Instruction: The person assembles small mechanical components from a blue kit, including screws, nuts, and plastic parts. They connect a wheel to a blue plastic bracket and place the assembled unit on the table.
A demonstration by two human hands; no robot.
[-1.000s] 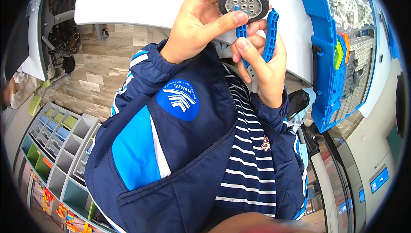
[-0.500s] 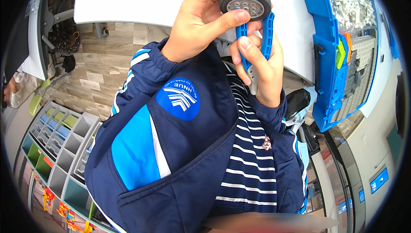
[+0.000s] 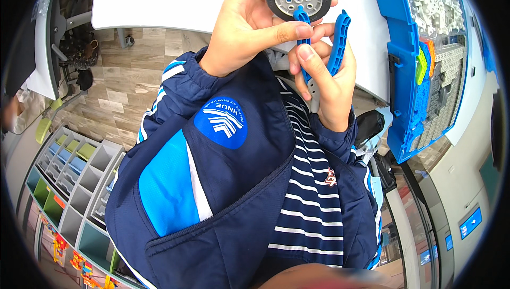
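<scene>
My left hand (image 3: 241,31) is closed around a wheel (image 3: 291,5) with a black rubber tyre and a grey hub full of small holes. The hub face is tilted toward me. One blue building-kit beam (image 3: 302,17) reaches up to the hub; my left thumb presses on it. My right hand (image 3: 333,90) grips the lower part of the same blue and grey assembly. A second, curved blue beam (image 3: 340,42) sticks up beside the first, its upper end apart from the wheel. Below my right fingers a light grey piece (image 3: 314,97) shows. My fingers hide the joints between the parts.
A white table (image 3: 154,2) lies beyond my hands. On the right stands an open blue case (image 3: 396,76) with bagged white pieces (image 3: 433,7) and grey, blue, green and orange parts. A shelf unit with bins (image 3: 79,183) is at the lower left, over a wood-patterned floor (image 3: 122,71).
The wheel has tipped, so its hub face shows more fully, and it has shifted slightly up and left. The curved blue beam has swung away to the right from the wheel.
</scene>
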